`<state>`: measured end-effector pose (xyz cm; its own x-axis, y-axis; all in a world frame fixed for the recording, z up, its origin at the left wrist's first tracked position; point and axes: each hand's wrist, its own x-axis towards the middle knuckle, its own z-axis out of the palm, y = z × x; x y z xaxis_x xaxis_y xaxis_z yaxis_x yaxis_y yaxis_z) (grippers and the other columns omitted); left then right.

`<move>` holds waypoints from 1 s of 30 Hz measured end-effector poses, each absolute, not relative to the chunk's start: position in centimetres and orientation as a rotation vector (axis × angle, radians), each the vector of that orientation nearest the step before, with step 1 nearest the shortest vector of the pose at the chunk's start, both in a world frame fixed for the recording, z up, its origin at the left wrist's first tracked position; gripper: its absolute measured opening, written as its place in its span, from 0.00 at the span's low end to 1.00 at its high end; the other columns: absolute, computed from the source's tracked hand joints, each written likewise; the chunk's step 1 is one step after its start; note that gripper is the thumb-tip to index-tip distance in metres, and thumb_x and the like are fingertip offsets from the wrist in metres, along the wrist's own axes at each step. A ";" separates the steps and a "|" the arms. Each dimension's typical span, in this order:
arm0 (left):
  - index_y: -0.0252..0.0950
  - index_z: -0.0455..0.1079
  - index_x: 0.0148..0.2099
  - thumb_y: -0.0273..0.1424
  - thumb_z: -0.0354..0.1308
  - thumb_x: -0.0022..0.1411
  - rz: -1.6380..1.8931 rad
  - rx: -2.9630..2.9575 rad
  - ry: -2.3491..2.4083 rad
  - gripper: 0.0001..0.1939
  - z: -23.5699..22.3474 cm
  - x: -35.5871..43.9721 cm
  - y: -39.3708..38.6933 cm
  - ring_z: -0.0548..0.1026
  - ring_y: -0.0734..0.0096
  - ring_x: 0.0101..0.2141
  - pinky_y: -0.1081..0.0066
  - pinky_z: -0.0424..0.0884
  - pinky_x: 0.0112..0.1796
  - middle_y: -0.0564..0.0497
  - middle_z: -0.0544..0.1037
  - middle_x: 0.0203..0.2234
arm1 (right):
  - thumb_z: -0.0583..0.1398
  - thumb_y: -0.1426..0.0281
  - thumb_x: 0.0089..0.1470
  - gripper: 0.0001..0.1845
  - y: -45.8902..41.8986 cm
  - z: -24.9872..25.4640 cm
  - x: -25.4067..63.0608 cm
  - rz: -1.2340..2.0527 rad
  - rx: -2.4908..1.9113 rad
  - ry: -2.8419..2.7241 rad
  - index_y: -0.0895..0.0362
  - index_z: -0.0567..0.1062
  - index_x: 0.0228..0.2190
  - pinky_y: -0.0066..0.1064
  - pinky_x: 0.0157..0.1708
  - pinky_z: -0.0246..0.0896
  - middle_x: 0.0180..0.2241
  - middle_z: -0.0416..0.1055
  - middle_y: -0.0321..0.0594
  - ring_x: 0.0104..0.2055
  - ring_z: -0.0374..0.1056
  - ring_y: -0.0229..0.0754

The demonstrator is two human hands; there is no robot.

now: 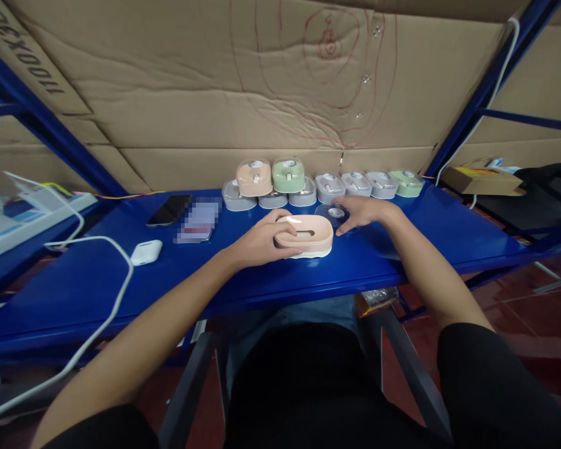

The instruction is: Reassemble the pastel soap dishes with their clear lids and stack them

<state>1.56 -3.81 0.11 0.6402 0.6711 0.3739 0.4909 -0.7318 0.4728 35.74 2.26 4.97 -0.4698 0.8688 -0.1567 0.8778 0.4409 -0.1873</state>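
Because everything sits close together on this blue metal desk (75, 299), a careless move could disturb several things. At far left, upside-down print on a cardboard sheet (23, 56) seems to read "1100X398". Below it, a white charging cable (103, 244) runs past a white earbud case (146, 252); snagging that cable could drag the case along. A black smartphone (169, 209) lies beside a pixel-blurred flat item (199, 219). The left grip (257, 240) is clamped on a peach oval plastic case (306, 236), which sits mid-desk and could slip if its smooth sides lose purchase. The right grip (362, 213) is apart, fingers spread at a clear round piece (334, 215). Just behind, a row of pastel plastic cases (322, 187) could topple if knocked; no brand is legible on them.
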 end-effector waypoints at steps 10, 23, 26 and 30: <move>0.41 0.74 0.68 0.49 0.73 0.64 0.616 2.584 0.945 0.35 0.4 1.8 -4.1 0.72 0.41 0.70 0.43 0.69 0.73 0.39 0.73 0.69 | 0.80 0.52 0.47 0.53 1.8 5.4 35.2 -0.367 1.615 2.616 0.57 0.75 0.69 0.50 0.61 0.75 0.64 0.80 0.56 0.64 0.78 0.68; 0.41 0.53 0.83 0.51 0.80 0.56 0.718 2.373 1.057 0.63 -1.5 1.8 -3.1 0.65 0.28 0.77 0.34 0.65 0.74 0.30 0.65 0.78 | 0.73 0.48 0.55 0.53 -0.2 5.9 33.7 -0.310 1.493 3.191 0.54 0.70 0.76 0.56 0.66 0.70 0.69 0.77 0.53 0.63 0.76 0.65; 0.41 0.54 0.83 0.52 0.83 0.52 0.761 2.300 1.028 0.66 -1.7 1.7 -2.7 0.67 0.27 0.76 0.33 0.67 0.72 0.27 0.65 0.78 | 0.73 0.47 0.55 0.51 -1.0 5.4 32.4 -0.422 1.275 3.255 0.51 0.72 0.74 0.57 0.69 0.67 0.69 0.77 0.50 0.66 0.75 0.65; 0.39 0.53 0.83 0.52 0.83 0.50 0.797 2.220 1.034 0.68 -2.1 1.7 -2.3 0.69 0.28 0.74 0.32 0.67 0.72 0.26 0.67 0.76 | 0.74 0.46 0.55 0.51 -1.4 4.5 31.2 -0.481 1.159 3.292 0.51 0.74 0.74 0.60 0.70 0.66 0.68 0.77 0.52 0.68 0.73 0.66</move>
<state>1.73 -2.27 -2.09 0.5262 0.8042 0.2763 0.4722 -0.5466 0.6916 31.18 -1.41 4.46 -0.7196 0.6435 0.2611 0.5417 0.7554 -0.3686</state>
